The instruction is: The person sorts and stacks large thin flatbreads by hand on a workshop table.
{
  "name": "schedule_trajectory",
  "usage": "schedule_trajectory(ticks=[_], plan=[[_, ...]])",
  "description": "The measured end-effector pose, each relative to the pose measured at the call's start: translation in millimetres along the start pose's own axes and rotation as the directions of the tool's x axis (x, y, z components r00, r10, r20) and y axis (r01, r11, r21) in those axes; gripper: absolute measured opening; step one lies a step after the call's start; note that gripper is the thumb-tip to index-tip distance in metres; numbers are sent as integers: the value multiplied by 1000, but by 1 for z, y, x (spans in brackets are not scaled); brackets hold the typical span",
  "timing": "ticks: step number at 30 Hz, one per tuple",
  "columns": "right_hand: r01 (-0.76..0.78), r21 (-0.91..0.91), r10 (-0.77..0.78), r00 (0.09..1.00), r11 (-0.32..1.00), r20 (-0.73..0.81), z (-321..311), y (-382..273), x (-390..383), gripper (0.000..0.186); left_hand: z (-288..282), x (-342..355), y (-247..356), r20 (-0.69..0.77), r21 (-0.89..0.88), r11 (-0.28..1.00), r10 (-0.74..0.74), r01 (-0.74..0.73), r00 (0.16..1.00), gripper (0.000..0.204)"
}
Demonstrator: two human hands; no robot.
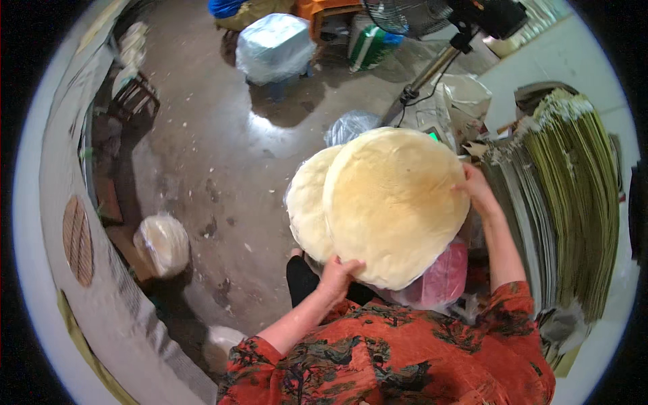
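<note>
In front of my body I hold up a large round flatbread [398, 202], cream-coloured with a golden patch in its middle. My left hand [335, 275] grips its lower edge, thumb on the upper face. At the right edge, my right hand [478, 189] is closed on the rim, its thumb also on top. A second pale round flatbread [307, 202] lies partly hidden behind the first, toward the left, with clear plastic along its outer edge. What supports this second one is hidden.
A stand fan [439, 61] rises beyond the flatbreads. Folded sacks [567, 196] are stacked on the right. A pink plastic bag [442, 277] sits beneath the flatbread. Farther off stands a plastic-covered stool [275, 47]. A bagged pale bundle [163, 244] rests at the left.
</note>
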State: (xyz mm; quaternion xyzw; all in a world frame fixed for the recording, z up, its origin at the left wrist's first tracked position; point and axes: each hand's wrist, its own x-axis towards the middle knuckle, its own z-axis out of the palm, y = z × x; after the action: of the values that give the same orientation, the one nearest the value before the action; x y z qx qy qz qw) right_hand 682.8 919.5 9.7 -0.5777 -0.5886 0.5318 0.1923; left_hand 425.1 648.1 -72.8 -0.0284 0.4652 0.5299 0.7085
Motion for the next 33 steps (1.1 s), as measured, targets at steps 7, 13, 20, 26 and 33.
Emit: schedule_trajectory(ticks=[7, 13, 20, 26, 33], plan=[[637, -567, -152, 724, 522, 673, 97, -144, 79, 41, 39, 7, -105, 264, -309, 943, -38, 121, 964, 42], [902, -419, 73, 414, 100, 907, 252, -117, 120, 39, 58, 55, -164, 201, -469, 883, 89, 16, 976, 35], [739, -664, -594, 485, -113, 642, 306, 1, 117, 52, 35, 82, -170, 253, -249, 871, -363, 423, 897, 33], [690, -403, -702, 697, 601, 146, 180, 23, 22, 43, -28, 18, -47, -241, 425, 778, 589, -462, 771, 16], [-539, 521, 679, 726, 662, -111, 117, 184, -53, 65, -112, 75, 32, -639, -141, 986, -21, -90, 769, 77]])
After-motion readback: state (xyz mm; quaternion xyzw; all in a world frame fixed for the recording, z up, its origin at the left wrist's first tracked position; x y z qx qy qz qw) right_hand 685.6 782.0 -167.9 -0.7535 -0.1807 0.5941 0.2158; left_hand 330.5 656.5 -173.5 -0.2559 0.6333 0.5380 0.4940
